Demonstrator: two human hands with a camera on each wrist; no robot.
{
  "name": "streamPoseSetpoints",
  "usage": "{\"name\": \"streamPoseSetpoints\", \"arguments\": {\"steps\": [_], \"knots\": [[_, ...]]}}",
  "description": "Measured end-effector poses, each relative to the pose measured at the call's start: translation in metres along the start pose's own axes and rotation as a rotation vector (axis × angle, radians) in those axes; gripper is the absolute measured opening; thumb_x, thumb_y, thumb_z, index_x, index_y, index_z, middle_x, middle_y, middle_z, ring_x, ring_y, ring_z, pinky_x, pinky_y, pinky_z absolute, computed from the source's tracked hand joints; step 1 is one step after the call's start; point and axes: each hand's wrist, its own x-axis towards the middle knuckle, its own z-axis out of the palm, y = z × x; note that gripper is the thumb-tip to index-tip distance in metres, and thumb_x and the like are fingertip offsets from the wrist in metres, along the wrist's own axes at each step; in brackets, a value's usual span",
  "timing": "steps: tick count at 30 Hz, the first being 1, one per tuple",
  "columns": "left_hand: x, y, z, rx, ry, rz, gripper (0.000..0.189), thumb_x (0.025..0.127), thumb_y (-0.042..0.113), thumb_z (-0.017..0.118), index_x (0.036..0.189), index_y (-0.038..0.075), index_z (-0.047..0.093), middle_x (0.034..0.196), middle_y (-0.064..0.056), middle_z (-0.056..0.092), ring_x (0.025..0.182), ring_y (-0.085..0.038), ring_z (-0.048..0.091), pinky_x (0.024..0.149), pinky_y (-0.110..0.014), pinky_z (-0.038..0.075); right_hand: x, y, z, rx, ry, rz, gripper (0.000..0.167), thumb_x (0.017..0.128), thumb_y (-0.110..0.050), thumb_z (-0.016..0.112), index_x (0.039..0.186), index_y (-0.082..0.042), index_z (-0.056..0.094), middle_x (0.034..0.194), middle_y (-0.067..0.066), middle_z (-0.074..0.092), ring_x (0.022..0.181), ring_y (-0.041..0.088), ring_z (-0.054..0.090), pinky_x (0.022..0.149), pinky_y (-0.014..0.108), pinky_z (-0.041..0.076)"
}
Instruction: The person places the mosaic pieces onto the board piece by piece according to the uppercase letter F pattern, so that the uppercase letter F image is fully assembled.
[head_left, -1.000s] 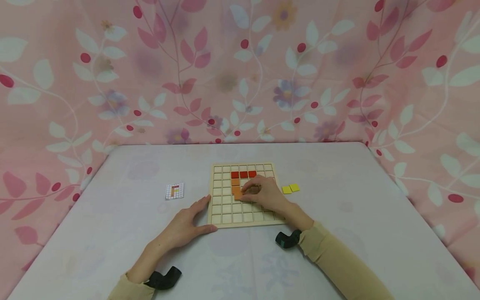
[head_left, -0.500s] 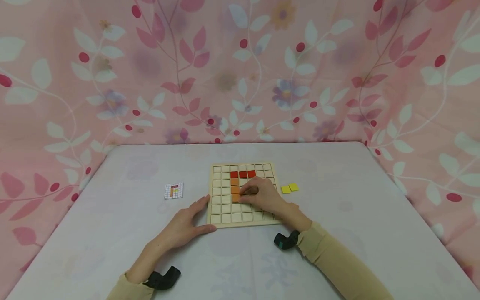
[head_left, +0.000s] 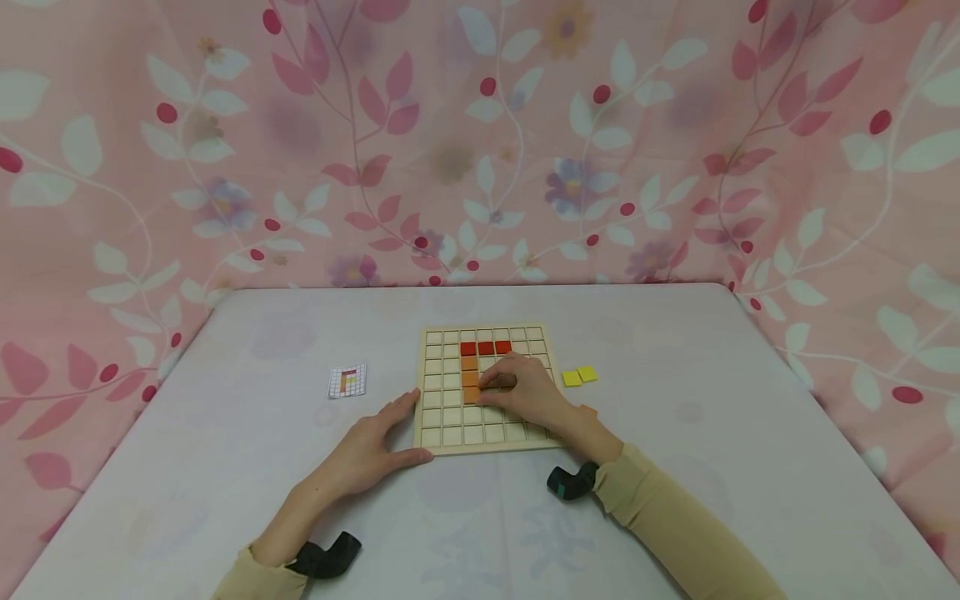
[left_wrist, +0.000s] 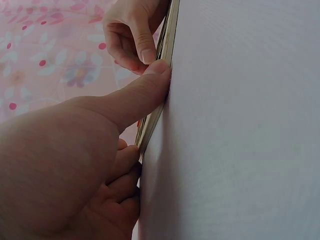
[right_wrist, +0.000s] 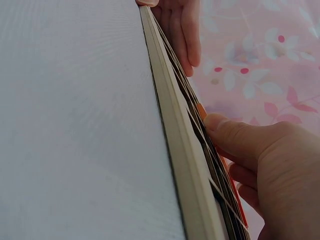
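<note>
A wooden grid board (head_left: pixel 453 438) lies on the table, seen edge-on in both wrist views. Three red tiles (head_left: pixel 486 348) form a row in its upper cells. Below the leftmost red one, two orange tiles (head_left: pixel 469 371) run downward. My right hand (head_left: pixel 534 390) pinches the right side of another orange tile (head_left: pixel 471 396) at the bottom of that column; whether it lies fully flat in its cell I cannot tell. My left hand (head_left: pixel 366 454) rests against the board's lower left corner, thumb on the near edge, fingers along the left side.
Two yellow tiles (head_left: pixel 572 378) lie right of the board. An orange tile (head_left: pixel 590 410) shows partly behind the right wrist. A small card (head_left: pixel 347 381) with a coloured grid pattern lies to the left. A floral curtain (head_left: pixel 480 167) hangs behind the table.
The pinched orange tile sat askew over the grid; it has shifted slightly up and left and now lines up under the column. The left hand stays in place.
</note>
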Motion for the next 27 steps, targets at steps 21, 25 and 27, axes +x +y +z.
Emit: {"name": "streamPoseSetpoints", "arguments": {"steps": [21,25,27], "knots": [[-0.0007,-0.0007,-0.0008,0.006,0.009,0.022,0.098,0.082,0.05,0.078,0.159,0.016,0.028,0.162,-0.007,0.032,0.151,-0.031,0.027,0.118,-0.055,0.029,-0.0003,0.0029,0.002,-0.035,0.036,-0.084,0.025,0.074,-0.027,0.09,0.093,-0.015,0.079,0.09,-0.007,0.073,0.089,0.009,0.061,0.082,0.03,0.049],[-0.0006,-0.0002,-0.0011,0.008,0.008,0.022,0.098,0.082,0.049,0.078,0.159,0.016,0.028,0.162,-0.007,0.032,0.15,-0.032,0.027,0.118,-0.056,0.029,-0.0002,0.0033,0.0019,-0.051,0.039,-0.092,0.025,0.074,-0.027,0.09,0.093,-0.016,0.079,0.09,-0.007,0.073,0.089,0.008,0.061,0.081,0.03,0.049],[-0.0004,-0.0001,-0.0012,0.006,0.007,0.024,0.098,0.082,0.049,0.078,0.159,0.016,0.028,0.162,-0.007,0.032,0.15,-0.032,0.027,0.118,-0.055,0.029,-0.0002,0.0034,0.0016,-0.052,0.039,-0.097,0.024,0.074,-0.026,0.09,0.093,-0.015,0.079,0.09,-0.006,0.073,0.089,0.009,0.061,0.081,0.031,0.049]]}}
